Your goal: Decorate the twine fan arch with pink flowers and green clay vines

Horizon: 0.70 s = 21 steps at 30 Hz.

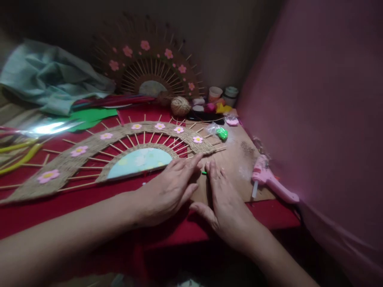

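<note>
Fingers of both hands, left hand [169,187] and right hand [223,199], lie flat and outstretched, gripping nothing, flanking a green scrap [204,172]. Fan [98,155] at ten o'clock carries seven flowers; apparently nearly finished.

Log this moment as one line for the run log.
left hand flat beside jute fan | right hand flat on cardboard | green bit between hands | glue gun to the right

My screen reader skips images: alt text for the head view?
Left hand and right hand rest flat beside a half-round jute fan with pink flowers on a red cloth; a pink glue gun lies right.
</note>
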Available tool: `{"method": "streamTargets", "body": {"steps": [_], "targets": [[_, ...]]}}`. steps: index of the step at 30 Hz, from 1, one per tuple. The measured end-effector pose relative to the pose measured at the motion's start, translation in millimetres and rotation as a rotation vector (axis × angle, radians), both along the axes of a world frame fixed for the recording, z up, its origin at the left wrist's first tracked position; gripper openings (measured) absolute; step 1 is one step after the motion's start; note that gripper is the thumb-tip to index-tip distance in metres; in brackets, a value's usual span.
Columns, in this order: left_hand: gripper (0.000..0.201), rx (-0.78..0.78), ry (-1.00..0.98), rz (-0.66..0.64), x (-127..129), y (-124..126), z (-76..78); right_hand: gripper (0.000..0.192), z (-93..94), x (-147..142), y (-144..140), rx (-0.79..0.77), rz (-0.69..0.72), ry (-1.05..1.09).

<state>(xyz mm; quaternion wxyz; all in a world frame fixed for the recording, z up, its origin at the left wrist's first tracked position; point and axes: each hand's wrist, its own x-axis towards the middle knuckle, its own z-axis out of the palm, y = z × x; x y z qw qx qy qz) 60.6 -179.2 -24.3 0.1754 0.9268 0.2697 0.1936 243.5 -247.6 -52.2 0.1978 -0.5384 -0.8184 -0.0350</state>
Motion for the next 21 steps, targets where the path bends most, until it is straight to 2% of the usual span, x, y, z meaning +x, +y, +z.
{"method": "streamTargets", "body": {"steps": [5,11,15,18,21], "targets": [[0.063,0.085,0.011,-0.076,1.3,-2.0,-0.6,0.087,-0.4,7.4,-8.9,-0.023,-0.048,0.082],[0.075,0.091,0.095,-0.116,8.3,-2.0,-6.4,0.088,-4.8,5.6,-7.0,0.086,-0.027,-0.044],[0.078,0.171,0.141,-0.179,7.4,-11.7,-5.6,0.088,-6.2,3.7,-20.4,0.149,-0.027,-0.155],[0.081,0.227,0.139,-0.197,7.6,-15.7,-7.0,0.081,-5.5,2.2,-24.4,0.143,-0.023,-0.209],[0.081,0.248,0.125,-0.156,9.9,-10.5,-10.3,0.08,-2.0,-0.2,-13.1,0.095,-0.054,-0.212]]}}
